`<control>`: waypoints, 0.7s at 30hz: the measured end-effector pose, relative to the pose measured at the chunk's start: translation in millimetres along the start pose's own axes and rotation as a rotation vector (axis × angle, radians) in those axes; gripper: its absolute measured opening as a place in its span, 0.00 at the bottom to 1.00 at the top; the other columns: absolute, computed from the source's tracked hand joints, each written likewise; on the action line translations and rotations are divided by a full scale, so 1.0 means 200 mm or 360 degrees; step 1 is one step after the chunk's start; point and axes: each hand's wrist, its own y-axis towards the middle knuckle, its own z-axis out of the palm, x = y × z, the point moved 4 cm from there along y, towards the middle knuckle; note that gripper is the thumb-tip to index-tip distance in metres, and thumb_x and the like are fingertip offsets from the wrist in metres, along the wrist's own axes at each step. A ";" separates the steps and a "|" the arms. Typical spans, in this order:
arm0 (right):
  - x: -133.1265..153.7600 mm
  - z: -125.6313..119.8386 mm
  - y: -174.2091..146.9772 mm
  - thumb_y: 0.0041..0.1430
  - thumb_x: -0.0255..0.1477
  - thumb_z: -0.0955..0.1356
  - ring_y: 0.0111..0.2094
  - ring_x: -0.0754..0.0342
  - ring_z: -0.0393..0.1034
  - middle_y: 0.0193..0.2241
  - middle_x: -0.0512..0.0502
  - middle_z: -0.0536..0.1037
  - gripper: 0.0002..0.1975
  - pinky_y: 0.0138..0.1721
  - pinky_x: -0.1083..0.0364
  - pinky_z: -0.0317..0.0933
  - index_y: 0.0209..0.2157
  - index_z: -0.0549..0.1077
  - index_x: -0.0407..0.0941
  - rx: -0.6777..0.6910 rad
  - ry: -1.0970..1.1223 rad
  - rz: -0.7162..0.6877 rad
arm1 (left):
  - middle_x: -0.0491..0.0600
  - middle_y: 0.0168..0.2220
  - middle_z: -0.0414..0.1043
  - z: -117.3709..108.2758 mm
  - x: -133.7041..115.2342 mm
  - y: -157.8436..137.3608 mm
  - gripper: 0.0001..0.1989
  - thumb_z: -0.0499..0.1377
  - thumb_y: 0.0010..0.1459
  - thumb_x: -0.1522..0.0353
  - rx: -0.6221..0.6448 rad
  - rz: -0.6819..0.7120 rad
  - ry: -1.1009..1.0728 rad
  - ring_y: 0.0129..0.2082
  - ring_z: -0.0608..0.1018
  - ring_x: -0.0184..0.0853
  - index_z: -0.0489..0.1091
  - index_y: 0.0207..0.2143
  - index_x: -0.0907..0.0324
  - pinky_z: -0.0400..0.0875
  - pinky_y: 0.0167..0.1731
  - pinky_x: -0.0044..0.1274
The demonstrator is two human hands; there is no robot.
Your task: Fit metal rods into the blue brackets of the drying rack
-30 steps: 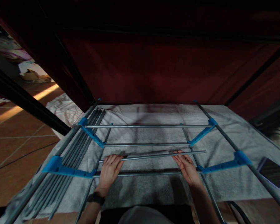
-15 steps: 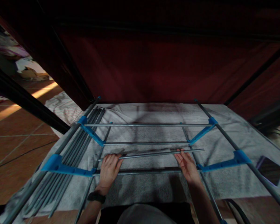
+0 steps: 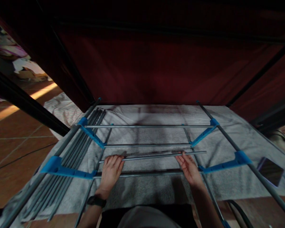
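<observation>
- Your left hand [image 3: 112, 169] and right hand [image 3: 189, 167] hold a thin grey metal tube [image 3: 152, 156].
- Before you: a grey metal-tube frame [image 3: 147, 145] with blue plastic brackets [image 3: 72, 172].
- Loose grey metal tubes [image 3: 78, 152] lie along the grey cloth's [image 3: 251, 145] left edge.
- A dark rectangular phone [image 3: 271, 171] lies toward its near right corner.

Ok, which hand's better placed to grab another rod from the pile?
Probably your left hand: it's nearer the pile, though it grips a rod that your right hand also holds.

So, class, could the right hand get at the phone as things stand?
Probably not directly: the right hand holds a rod, and the side tube runs between hand and phone.
</observation>
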 end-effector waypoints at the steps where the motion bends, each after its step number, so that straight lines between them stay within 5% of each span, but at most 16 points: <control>1: 0.00 0.00 0.00 0.44 0.30 0.79 0.39 0.56 0.76 0.31 0.53 0.80 0.11 0.56 0.47 0.67 0.27 0.75 0.46 0.0002 -0.0010 -0.0008 | 0.52 0.39 0.75 0.00 -0.01 0.00 0.10 0.51 0.66 0.67 -0.0011 0.0004 -0.0009 0.41 0.74 0.42 0.71 0.44 0.57 0.64 0.47 0.35; 21: 0.00 -0.02 0.01 0.47 0.31 0.77 0.48 0.50 0.74 0.39 0.49 0.81 0.10 0.60 0.42 0.62 0.33 0.78 0.48 0.0181 -0.0149 -0.0027 | 0.50 0.45 0.77 0.12 -0.23 0.07 0.13 0.51 0.66 0.71 0.0027 0.0162 -0.0083 0.45 0.77 0.36 0.72 0.49 0.56 0.68 0.48 0.31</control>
